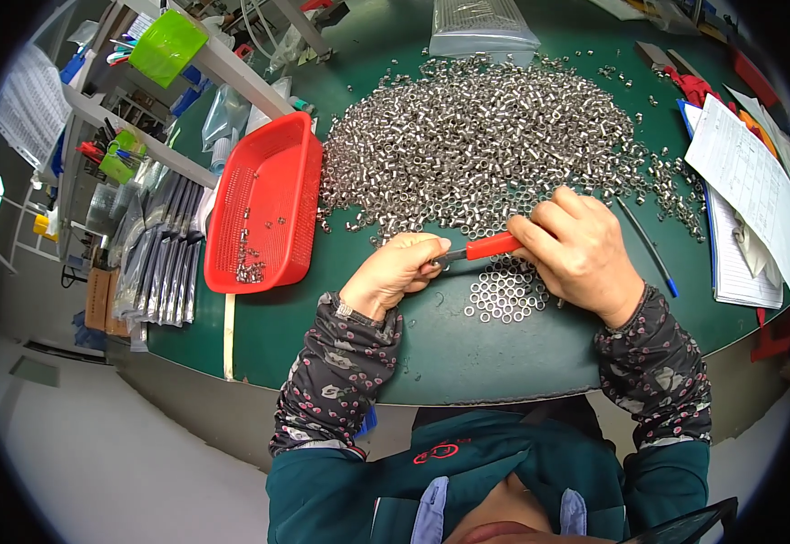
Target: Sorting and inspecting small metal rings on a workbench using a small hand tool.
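My right hand [585, 254] is wrapped around the red handle of a hand tool [493, 246], whose grey metal end points left. At that end, my left hand [390, 270] pinches a small metal ring between thumb and fingers; the fingers partly hide it. Both hands are just above the green table, close together. Below the tool and beside my right hand lies a flat group of small metal rings [506, 295], most with their holes facing up. Beyond my hands spreads a large heap of short, shiny metal rings [486, 136].
A red plastic basket [302, 208] with a few metal pieces stands left of the heap. A blue-capped pen [649, 247] lies right of my right hand, near papers [747, 172]. Clear bags [481, 27] lie behind the heap. Wrapped packs [164, 263] stand far left beside a rack.
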Motion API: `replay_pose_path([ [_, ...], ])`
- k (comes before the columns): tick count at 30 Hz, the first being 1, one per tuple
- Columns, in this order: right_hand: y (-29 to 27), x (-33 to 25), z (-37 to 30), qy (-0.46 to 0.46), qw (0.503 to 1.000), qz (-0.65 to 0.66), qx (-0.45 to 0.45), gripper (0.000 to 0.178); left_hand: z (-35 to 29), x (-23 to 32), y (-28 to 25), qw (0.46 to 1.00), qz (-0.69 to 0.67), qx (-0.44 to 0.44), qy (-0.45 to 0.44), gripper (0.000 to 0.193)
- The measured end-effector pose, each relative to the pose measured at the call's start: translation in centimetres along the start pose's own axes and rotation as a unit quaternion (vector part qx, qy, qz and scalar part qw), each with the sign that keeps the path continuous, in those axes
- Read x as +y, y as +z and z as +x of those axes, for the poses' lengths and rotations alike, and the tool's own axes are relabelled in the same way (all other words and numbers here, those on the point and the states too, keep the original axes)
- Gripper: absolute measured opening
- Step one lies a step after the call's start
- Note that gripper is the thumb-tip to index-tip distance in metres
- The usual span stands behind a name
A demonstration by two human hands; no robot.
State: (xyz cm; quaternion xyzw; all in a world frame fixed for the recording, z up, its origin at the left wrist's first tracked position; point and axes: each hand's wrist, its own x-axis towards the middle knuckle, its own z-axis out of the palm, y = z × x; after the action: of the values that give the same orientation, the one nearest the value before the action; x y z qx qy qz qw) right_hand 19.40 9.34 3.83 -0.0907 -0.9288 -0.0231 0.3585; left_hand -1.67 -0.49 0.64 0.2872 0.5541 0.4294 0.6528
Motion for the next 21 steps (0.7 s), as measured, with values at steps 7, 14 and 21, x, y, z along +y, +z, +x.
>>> replay_pose_path([
  [7,0.0,0.1,0.0,-0.011,1.0,-0.011,0.011,0.017,-0.1,0.2,0.3,1.0,0.021,0.005,-0.006,0.03],
  [14,0.0,0.3,0.2,-0.021,1.0,-0.015,0.017,0.016,-0.2,-0.1,0.3,1.0,0.012,0.004,0.019,0.027],
  [21,0.2,0.4,-0.3,0.058,0.996,0.063,0.004,0.024,0.1,-1.3,-0.3,0.978,-0.12,-0.003,0.169,0.023],
])
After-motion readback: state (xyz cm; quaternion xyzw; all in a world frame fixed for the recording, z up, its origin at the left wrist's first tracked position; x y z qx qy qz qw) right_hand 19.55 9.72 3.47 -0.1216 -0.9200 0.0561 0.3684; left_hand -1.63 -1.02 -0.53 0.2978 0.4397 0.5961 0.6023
